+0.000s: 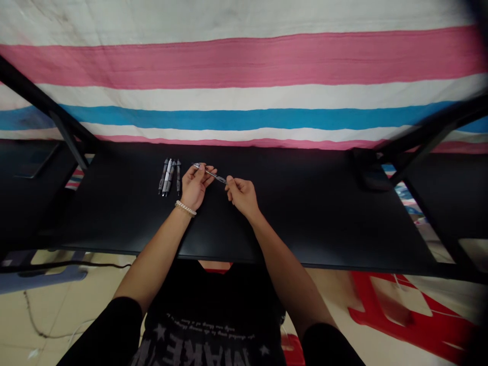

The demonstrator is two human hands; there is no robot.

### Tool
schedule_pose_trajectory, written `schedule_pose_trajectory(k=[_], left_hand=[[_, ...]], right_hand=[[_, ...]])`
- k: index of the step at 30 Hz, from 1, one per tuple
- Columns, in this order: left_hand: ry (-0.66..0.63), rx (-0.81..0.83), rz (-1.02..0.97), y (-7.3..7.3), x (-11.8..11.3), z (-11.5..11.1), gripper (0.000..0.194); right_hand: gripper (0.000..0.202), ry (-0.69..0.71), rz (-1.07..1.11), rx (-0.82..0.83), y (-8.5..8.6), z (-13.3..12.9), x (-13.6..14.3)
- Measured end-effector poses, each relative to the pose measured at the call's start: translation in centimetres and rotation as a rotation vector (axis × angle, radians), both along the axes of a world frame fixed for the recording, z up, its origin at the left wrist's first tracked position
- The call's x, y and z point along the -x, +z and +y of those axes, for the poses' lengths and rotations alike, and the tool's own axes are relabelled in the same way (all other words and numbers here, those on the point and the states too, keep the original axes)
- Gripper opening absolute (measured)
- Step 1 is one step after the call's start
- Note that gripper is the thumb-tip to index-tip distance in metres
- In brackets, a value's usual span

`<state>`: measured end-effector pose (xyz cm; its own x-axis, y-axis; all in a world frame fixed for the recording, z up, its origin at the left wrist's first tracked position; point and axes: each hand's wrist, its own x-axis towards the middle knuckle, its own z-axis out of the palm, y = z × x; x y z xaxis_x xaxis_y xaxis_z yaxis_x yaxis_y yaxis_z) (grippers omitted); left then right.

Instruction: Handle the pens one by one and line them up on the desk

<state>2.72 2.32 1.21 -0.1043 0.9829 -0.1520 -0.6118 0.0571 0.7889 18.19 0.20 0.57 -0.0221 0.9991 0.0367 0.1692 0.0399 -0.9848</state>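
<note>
Between my two hands, just above the black table [305, 213], is a slim pen [215, 176] with a clear and grey barrel, slanting down to the right. My left hand [195, 187] pinches its upper left end between thumb and fingers. At the other end, the thumb and curled fingers of my right hand [242, 195] close on the pen's tip part. Left of my left hand lie several pens [168, 177], side by side and roughly upright in view, one white and the others dark grey. The fingers hide parts of the held pen.
A striped pink, white and blue cloth [244, 66] hangs behind the table. Black metal braces [68, 137] rise at both table ends. A red plastic stool [412, 315] stands on the floor at right, and a cable [87, 264] runs below at left.
</note>
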Motion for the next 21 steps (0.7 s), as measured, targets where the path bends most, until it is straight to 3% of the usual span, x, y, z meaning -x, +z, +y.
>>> schedule_pose_trajectory(k=[6, 10, 12, 16, 21], left_hand=[[-0.058, 0.036, -0.082, 1.4, 0.9, 0.0, 0.023], [-0.134, 0.073, -0.231, 2.8, 2.1, -0.6, 0.051], [-0.156, 0.086, -0.274, 3.3, 2.8, -1.0, 0.053], [-0.094, 0.062, -0.315, 4.5, 5.0, -2.0, 0.044], [0.004, 0.042, -0.221, 7.4, 9.5, -2.3, 0.04]], right_hand=[[0.066, 0.029, 0.075, -0.022, -0.5, 0.5, 0.2], [0.063, 0.022, 0.095, -0.017, -0.9, 0.8, 0.0], [0.062, 0.025, 0.103, -0.024, -1.0, 0.9, -0.1], [0.062, 0.02, 0.127, -0.023, -1.2, 1.0, -0.2], [0.061, 0.025, 0.11, -0.037, -1.4, 1.1, -0.1]])
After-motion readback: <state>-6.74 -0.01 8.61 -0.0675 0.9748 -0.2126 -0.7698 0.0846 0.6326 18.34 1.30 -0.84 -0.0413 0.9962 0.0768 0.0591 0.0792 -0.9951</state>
